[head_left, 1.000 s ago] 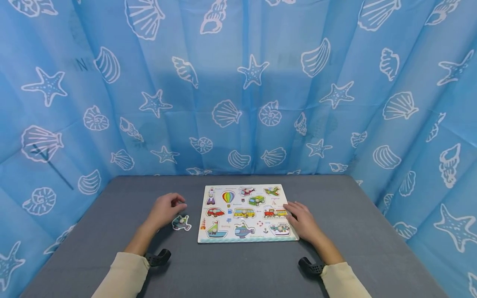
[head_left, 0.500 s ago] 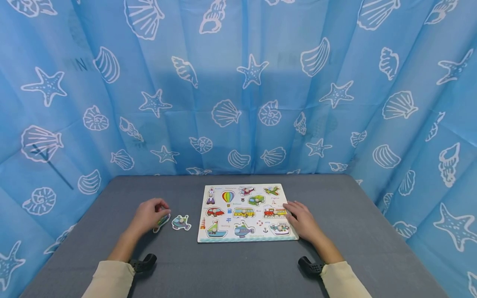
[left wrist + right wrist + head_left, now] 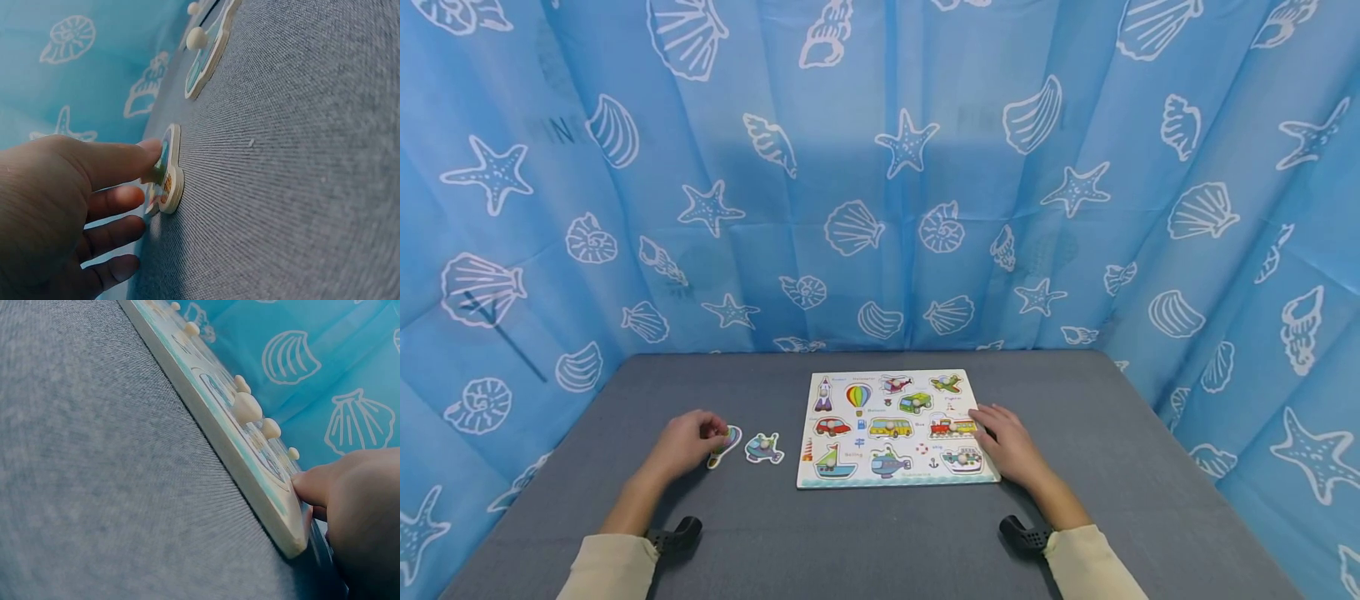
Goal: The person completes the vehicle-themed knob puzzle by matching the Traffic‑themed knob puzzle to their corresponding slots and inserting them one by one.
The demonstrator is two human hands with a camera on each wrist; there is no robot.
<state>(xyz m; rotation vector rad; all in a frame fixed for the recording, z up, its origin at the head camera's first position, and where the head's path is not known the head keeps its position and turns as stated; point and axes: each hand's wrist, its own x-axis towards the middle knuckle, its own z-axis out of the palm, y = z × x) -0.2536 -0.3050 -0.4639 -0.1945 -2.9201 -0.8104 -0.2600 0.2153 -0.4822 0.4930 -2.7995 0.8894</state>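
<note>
My left hand (image 3: 687, 443) is over the left part of the table and pinches the small knob (image 3: 154, 175) of a wooden puzzle piece shaped like a hot-air balloon (image 3: 727, 442). In the left wrist view, thumb and index finger meet at that knob, while the other fingers curve loosely below. A second knobbed piece, vehicle-shaped (image 3: 764, 448), lies just right of it. My right hand (image 3: 1011, 446) rests at the right edge of a wooden puzzle board (image 3: 865, 482) with vehicle pictures. Its thumb (image 3: 306, 484) lies on the board's top face near a corner.
Several knobbed pieces, among them a yellow bus (image 3: 891, 427) and a red car (image 3: 832, 427), sit on the board. A grey cloth covers the table (image 3: 880, 542). Blue curtains (image 3: 865, 292) with white shells hang behind and at both sides.
My left hand has moved left, past the vehicle-shaped piece, to the balloon piece, which has turned a little and shows more of itself. The right hand and board have stayed put.
</note>
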